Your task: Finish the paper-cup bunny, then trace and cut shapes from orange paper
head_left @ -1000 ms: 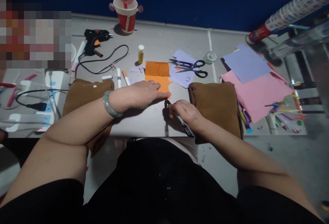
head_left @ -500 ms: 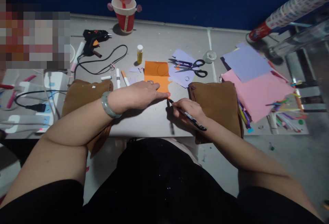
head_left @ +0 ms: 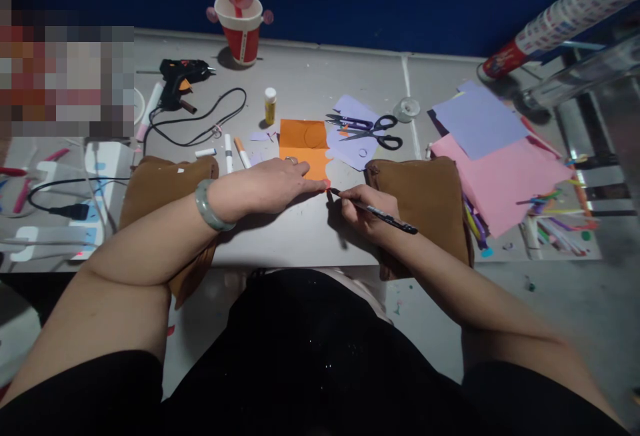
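My left hand lies flat, its index finger stretched out and pressing a small red-pink piece onto the table. The same hand partly covers an orange sheet of paper, which has a fold across it, a drawn circle and a scalloped right edge. My right hand is closed round a black pen. The pen's tip touches or nearly touches the small piece, beside my left fingertip. Black-handled scissors rest on lilac paper just beyond.
Brown cushions lie under both forearms. A glue gun with a looped cord, markers and a small yellow bottle are at the left. A decorated paper cup stands behind. Pink paper and a tape roll are right.
The pen has swung to a flatter angle, its back end moving right. My right hand has shifted slightly right. My left hand stays in place on the paper.
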### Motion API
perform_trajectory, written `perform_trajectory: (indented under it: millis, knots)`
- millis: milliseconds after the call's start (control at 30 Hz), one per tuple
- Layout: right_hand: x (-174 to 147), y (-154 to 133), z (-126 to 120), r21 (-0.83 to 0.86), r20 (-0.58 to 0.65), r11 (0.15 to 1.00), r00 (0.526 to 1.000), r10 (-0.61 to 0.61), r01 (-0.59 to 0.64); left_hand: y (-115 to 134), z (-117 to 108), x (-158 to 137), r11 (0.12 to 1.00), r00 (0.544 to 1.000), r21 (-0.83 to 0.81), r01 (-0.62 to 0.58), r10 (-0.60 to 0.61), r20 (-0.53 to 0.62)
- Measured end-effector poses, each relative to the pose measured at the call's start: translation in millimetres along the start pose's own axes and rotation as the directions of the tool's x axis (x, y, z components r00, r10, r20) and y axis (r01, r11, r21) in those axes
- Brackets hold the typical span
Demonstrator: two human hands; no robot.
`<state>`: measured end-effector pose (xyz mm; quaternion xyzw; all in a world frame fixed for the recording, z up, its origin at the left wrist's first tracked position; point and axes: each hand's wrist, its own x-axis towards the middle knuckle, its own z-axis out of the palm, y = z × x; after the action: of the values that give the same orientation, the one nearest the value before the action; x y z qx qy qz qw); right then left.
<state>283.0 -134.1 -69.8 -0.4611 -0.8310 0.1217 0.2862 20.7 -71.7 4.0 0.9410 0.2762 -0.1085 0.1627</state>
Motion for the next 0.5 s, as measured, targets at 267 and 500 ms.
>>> perform_trajectory:
  millis: [267,500]
  knots:
    - [10,-1,-5,0.181,0.009,0.967,0.984,0.180,-0.179,-1,0,1,1.000,1.000,0.006,-0.010,0.010,0.011]
    - [27,5,-7,0.389,0.077,0.861,0.943,0.324,-0.328,0,1,1,1.000,1.000,0.025,-0.006,0.006,-0.011]
